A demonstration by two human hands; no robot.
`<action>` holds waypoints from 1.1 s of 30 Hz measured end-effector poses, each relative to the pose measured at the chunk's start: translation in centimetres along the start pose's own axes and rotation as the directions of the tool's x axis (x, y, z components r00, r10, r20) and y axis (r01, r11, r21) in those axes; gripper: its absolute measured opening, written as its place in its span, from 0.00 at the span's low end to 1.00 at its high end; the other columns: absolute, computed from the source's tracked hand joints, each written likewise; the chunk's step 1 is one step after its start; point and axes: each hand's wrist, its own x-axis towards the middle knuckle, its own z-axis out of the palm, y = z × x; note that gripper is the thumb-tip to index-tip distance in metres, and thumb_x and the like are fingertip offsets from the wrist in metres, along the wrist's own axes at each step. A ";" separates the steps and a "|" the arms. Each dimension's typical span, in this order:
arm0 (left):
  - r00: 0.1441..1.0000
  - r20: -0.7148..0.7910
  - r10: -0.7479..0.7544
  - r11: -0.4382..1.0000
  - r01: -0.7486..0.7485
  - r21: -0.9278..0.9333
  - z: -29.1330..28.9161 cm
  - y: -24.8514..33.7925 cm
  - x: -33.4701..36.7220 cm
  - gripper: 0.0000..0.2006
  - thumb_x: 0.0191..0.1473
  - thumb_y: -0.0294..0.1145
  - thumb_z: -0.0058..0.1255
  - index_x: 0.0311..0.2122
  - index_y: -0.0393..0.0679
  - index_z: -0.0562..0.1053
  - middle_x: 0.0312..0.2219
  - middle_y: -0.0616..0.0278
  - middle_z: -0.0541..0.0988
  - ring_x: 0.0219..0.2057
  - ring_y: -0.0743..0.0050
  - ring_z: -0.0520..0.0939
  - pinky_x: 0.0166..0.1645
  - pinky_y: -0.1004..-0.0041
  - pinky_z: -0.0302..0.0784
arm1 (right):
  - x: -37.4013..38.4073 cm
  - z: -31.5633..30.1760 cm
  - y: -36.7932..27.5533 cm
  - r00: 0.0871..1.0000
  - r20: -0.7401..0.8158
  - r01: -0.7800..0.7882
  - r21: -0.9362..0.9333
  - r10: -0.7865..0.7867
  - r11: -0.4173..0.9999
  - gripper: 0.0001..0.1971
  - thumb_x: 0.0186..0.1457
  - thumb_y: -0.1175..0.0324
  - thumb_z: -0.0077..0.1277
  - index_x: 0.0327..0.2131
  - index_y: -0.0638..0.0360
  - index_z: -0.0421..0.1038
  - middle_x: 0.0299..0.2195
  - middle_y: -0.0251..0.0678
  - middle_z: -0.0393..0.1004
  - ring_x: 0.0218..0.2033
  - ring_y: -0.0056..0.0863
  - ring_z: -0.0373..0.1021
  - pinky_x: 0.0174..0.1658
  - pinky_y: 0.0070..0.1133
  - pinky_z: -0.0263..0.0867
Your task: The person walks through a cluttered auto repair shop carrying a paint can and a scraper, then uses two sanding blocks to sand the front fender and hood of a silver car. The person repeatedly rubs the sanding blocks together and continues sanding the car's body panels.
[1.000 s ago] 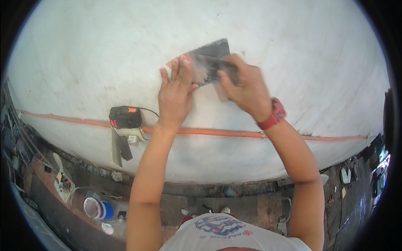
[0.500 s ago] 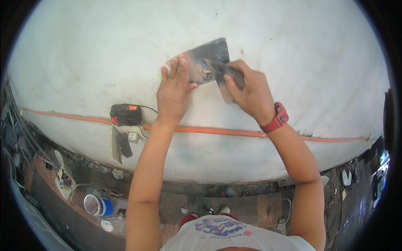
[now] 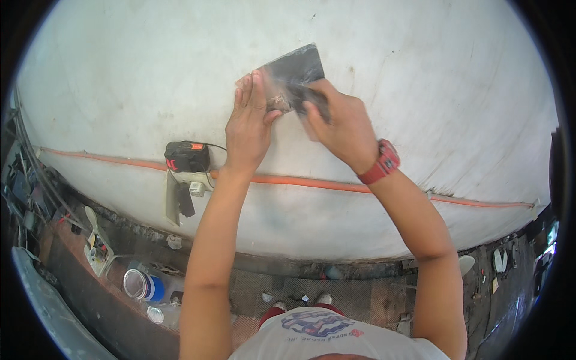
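A thin dark rectangular sheet [image 3: 303, 62] lies tilted against the white wall [image 3: 414, 66], its left part reddish and glossy. My left hand [image 3: 249, 135] is spread flat over the left end of that sheet, fingers pointing up, pressing it to the wall. My right hand [image 3: 348, 129], with a red watch [image 3: 382, 161] on the wrist, is wrapped round a dark flat tool [image 3: 312, 102] that overlaps the sheet's right part. Motion blurs the tool, so its exact kind cannot be made out; a flat reddish lower edge shows below my fingers.
An orange pipe [image 3: 306, 183] runs along the wall below my hands. A black battery-like box [image 3: 187, 157] with a cord sits above an outlet [image 3: 197, 189] there. Below left stand a blue-and-white can [image 3: 144, 285], a clear container [image 3: 165, 314] and a white chair-like piece [image 3: 98, 252].
My right hand and the dark tool have moved left and slightly up across the sheet. The sheet's right end has shifted slightly up and left; my left hand remains on it.
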 end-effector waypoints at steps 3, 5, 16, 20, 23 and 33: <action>1.000 -0.019 0.016 1.000 -0.015 0.015 0.0 0.1 0.3 0.42 0.63 0.31 0.61 0.77 0.38 0.52 0.72 0.49 0.66 0.71 0.43 0.68 0.75 0.51 0.64 | -0.5 -1.0 0.0 0.999 0.049 -0.013 -0.013 0.014 1.000 0.10 0.63 0.71 0.56 0.47 0.58 0.71 0.26 0.49 0.77 0.28 0.53 0.76 0.32 0.40 0.70; 0.999 -0.030 0.014 1.000 -0.014 0.002 0.2 0.1 0.3 0.43 0.63 0.31 0.61 0.77 0.39 0.52 0.72 0.49 0.66 0.71 0.43 0.68 0.75 0.51 0.65 | 0.6 -0.2 -0.1 0.996 0.085 0.021 -0.020 -0.019 1.000 0.11 0.63 0.71 0.56 0.48 0.58 0.71 0.26 0.49 0.77 0.28 0.53 0.75 0.32 0.41 0.69; 0.999 -0.040 -0.030 0.998 0.028 -0.050 -0.9 -0.8 0.2 0.45 0.59 0.33 0.65 0.77 0.42 0.55 0.69 0.53 0.72 0.68 0.50 0.73 0.69 0.56 0.75 | 3.1 0.8 -0.2 0.963 0.231 0.149 -0.034 -0.137 0.988 0.11 0.63 0.69 0.55 0.47 0.58 0.71 0.24 0.48 0.77 0.27 0.50 0.76 0.31 0.39 0.69; 1.000 -0.018 0.010 1.000 -0.010 -0.024 -1.3 -0.9 0.4 0.48 0.57 0.31 0.67 0.78 0.43 0.52 0.70 0.50 0.69 0.70 0.43 0.71 0.67 0.57 0.77 | 2.3 -1.3 -0.3 0.975 0.219 0.047 -0.011 -0.043 0.999 0.12 0.62 0.68 0.55 0.47 0.56 0.70 0.25 0.48 0.77 0.30 0.54 0.75 0.33 0.45 0.68; 1.000 0.000 -0.026 0.999 0.026 -0.026 -0.9 -0.3 0.1 0.47 0.57 0.31 0.68 0.77 0.45 0.54 0.71 0.52 0.69 0.70 0.44 0.70 0.68 0.57 0.76 | 2.7 -0.7 -0.7 0.951 0.309 0.050 -0.045 -0.033 0.998 0.12 0.61 0.68 0.56 0.47 0.56 0.70 0.26 0.48 0.78 0.31 0.54 0.76 0.34 0.45 0.69; 0.990 0.144 0.004 0.995 -0.018 0.095 -2.9 1.5 1.0 0.44 0.55 0.42 0.70 0.74 0.49 0.63 0.74 0.50 0.63 0.75 0.45 0.61 0.73 0.57 0.69 | -3.5 -9.0 3.1 0.950 0.093 -0.290 -0.089 0.298 0.953 0.22 0.60 0.62 0.61 0.54 0.61 0.74 0.37 0.53 0.83 0.36 0.50 0.79 0.42 0.36 0.74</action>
